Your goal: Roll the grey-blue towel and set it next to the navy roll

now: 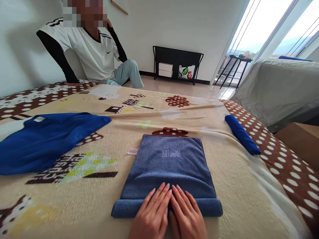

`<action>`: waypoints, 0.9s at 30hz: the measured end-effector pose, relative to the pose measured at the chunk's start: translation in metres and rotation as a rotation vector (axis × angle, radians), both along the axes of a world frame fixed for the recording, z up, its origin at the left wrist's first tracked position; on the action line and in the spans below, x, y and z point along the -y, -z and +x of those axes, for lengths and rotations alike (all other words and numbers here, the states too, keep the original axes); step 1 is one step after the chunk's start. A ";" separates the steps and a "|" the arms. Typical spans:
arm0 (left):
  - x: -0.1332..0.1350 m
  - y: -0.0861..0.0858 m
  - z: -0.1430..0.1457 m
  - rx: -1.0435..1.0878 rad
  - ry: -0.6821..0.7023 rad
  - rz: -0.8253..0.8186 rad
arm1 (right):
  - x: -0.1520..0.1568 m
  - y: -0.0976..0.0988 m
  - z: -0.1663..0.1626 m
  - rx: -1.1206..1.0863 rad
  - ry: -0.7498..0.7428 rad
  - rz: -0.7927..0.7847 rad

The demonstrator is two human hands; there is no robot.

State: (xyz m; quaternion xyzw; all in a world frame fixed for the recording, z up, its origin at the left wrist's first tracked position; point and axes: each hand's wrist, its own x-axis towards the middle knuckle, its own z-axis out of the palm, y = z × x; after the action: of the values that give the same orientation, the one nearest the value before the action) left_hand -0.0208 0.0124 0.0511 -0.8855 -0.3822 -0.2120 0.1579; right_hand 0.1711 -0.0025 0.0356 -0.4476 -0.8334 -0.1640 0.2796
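Both hands (169,212) flat on towel's (171,166) rolled near edge.

Both hands low in centre frame, side by side, palms down.

Left hand (152,217): flat and open, fingers (160,194) straight, held close together, pointing forward and angled slightly right.

Right hand (188,217): flat and open too, fingers (179,196) straight, spread a little wider, pointing forward and angled slightly left.

The inner fingers of the two hands lie just beside each other, with the tips converging. Thumbs are mostly hidden between the hands. Neither hand is curled. Wrists are cut off by the bottom edge, and the forearms are out of view.
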 end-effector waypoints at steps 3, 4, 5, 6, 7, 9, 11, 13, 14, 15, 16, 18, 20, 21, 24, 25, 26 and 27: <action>-0.004 0.006 -0.011 -0.050 -0.098 0.004 | -0.004 -0.001 0.007 0.071 0.051 -0.068; -0.003 0.009 -0.023 -0.061 -0.153 -0.004 | -0.004 0.000 0.018 0.096 0.098 -0.098; -0.003 0.012 -0.037 -0.069 -0.206 -0.015 | -0.002 0.002 0.032 0.120 0.148 -0.121; -0.002 0.014 -0.051 -0.077 -0.254 -0.036 | -0.001 0.005 0.047 0.139 0.194 -0.134; 0.000 0.016 -0.066 -0.082 -0.289 -0.057 | 0.002 0.008 0.062 0.155 0.230 -0.141; 0.002 0.017 -0.090 -0.084 -0.315 -0.096 | 0.007 0.012 0.088 0.182 0.260 -0.151; 0.004 0.017 -0.104 -0.061 -0.290 -0.102 | 0.011 0.015 0.106 0.202 0.245 -0.159; 0.006 0.019 -0.111 0.005 -0.273 -0.062 | 0.016 0.017 0.116 0.196 0.218 -0.150; 0.008 0.020 -0.113 0.051 -0.279 -0.022 | 0.019 0.018 0.119 0.179 0.215 -0.141; 0.010 0.021 -0.116 0.100 -0.299 0.033 | 0.023 0.019 0.123 0.154 0.218 -0.128; 0.013 0.022 -0.118 0.140 -0.323 0.086 | 0.027 0.020 0.126 0.125 0.227 -0.110; 0.019 0.023 -0.125 0.146 -0.302 0.106 | 0.035 0.023 0.135 0.076 0.235 -0.069; 0.025 0.021 -0.131 0.107 -0.202 0.019 | 0.041 0.023 0.144 0.077 0.173 -0.064; 0.027 0.019 -0.132 0.098 -0.156 -0.038 | 0.042 0.022 0.148 0.094 0.130 -0.074; 0.030 0.015 -0.132 0.165 -0.177 -0.126 | 0.041 0.016 0.153 0.147 0.059 -0.115; 0.029 0.014 -0.131 0.186 -0.198 -0.135 | 0.039 0.014 0.153 0.151 0.070 -0.115; 0.028 0.015 -0.129 0.201 -0.213 -0.139 | 0.037 0.014 0.152 0.149 0.084 -0.110; 0.026 0.016 -0.128 0.216 -0.221 -0.140 | 0.035 0.015 0.150 0.145 0.098 -0.109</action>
State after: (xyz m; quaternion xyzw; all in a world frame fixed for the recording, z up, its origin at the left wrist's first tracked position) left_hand -0.1489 -0.0141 0.0355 -0.8190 -0.5057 -0.2602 0.0760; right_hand 0.3213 -0.0371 0.0209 -0.4894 -0.8363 -0.1637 0.1855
